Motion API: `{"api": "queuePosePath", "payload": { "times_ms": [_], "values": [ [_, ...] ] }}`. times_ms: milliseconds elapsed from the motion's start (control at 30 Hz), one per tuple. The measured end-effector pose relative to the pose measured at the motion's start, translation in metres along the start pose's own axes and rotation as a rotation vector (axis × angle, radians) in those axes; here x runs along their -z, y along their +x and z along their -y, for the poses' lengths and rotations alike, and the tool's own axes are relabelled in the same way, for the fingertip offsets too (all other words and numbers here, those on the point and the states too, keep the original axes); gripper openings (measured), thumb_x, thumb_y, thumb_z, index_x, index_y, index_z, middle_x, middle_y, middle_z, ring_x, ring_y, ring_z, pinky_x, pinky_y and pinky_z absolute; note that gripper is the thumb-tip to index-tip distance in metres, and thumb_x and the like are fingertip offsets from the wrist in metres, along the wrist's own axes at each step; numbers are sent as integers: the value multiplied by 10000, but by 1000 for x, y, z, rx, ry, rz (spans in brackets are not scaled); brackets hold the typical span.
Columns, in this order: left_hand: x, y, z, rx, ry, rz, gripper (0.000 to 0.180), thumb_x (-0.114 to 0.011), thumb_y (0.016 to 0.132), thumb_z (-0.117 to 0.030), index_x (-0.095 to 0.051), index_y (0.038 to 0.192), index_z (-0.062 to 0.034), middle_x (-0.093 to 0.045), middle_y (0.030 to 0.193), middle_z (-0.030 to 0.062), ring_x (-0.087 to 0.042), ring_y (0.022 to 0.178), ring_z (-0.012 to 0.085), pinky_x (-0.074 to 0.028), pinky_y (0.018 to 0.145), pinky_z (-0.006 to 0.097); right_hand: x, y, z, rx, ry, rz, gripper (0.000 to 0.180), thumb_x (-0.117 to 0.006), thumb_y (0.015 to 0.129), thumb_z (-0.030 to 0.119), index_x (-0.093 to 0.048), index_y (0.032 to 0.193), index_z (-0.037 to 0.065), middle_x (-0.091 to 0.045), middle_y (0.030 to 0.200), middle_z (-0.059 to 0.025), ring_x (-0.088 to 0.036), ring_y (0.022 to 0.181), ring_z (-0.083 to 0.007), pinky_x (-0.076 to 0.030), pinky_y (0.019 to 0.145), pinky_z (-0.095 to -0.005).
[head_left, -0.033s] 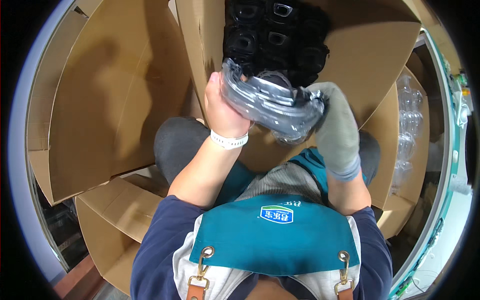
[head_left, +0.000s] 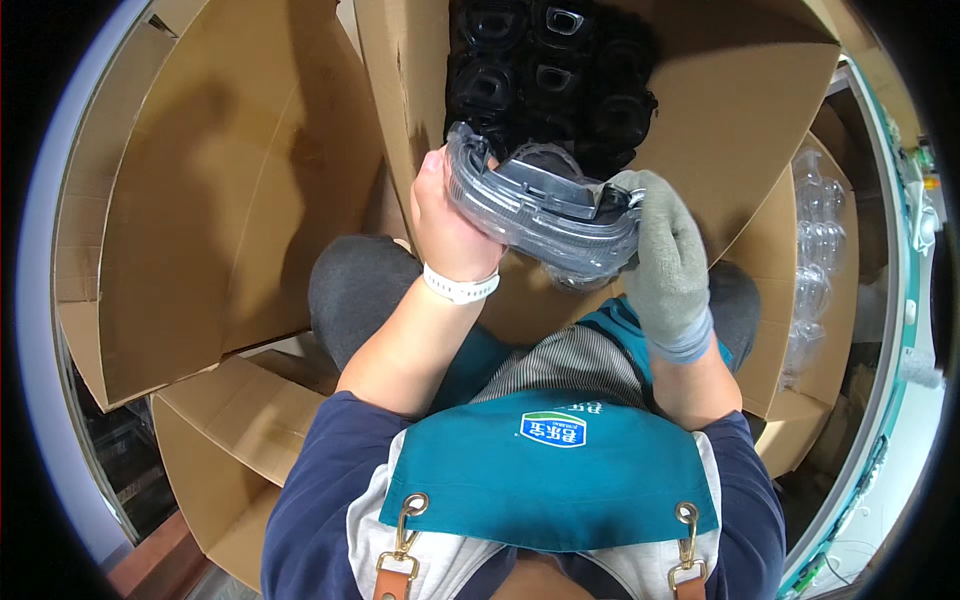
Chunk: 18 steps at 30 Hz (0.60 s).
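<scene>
My bare left hand [head_left: 447, 215], a pale band round its wrist, grips the left end of a curved, ribbed clear plastic part with black pieces in it [head_left: 545, 220]. At its right end, my right hand [head_left: 668, 250] wears a grey-green knit glove and has its fingers bent around the edge. The part hangs between both hands, in front of an open cardboard box [head_left: 740, 130]. Inside that box stand rows of black moulded parts [head_left: 555, 80] with rounded openings. Clear film or plastic bulges under the held part; its exact kind cannot be made out.
Large cardboard flaps [head_left: 220, 200] rise on the left, above another open carton [head_left: 225, 430]. To the right, a carton holds several clear plastic pieces [head_left: 820, 245]. My knees [head_left: 350, 285] frame the space below the part. A teal-edged white surface [head_left: 890, 440] lies at the far right.
My gloved right hand has turned, and its fingers now show closed on the part's right end. The part has shifted slightly; my left hand keeps its hold.
</scene>
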<state>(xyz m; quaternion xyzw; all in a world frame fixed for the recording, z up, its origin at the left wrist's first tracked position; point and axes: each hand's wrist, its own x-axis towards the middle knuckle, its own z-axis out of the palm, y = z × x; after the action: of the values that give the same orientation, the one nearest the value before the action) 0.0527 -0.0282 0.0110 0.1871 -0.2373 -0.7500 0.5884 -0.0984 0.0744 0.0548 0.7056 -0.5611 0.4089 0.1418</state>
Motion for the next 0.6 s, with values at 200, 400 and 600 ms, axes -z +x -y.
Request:
{"api": "queuePosePath", "payload": {
  "times_ms": [200,400,600],
  "values": [
    [1,-1,7,-80,134,-1,487,-330,916,-469,-499,746,-45,-541,706,96,-509,686,198,-418,637,323,2,-4,16,-983,1413,-131,384,-568,770,-188,-523,1144,-116,-601,996,-182,-628,899,-262,-531,802,-293],
    [0,-2,9,-70,189,-52,500,-313,920,-477,-483,727,-48,-528,681,101,-503,663,192,-407,613,317,-14,-10,27,-336,429,-113,355,-572,797,-178,-507,1134,-87,-595,975,-150,-621,876,-246,-522,813,-307],
    [-2,-3,0,-54,210,-42,484,-290,894,-476,-450,705,-60,-500,655,98,-482,629,205,-401,593,322,-19,-14,42,-609,926,-96,470,-774,780,147,-464,1112,27,-559,998,-64,-564,773,-96,-474,685,-207]
  ]
}}
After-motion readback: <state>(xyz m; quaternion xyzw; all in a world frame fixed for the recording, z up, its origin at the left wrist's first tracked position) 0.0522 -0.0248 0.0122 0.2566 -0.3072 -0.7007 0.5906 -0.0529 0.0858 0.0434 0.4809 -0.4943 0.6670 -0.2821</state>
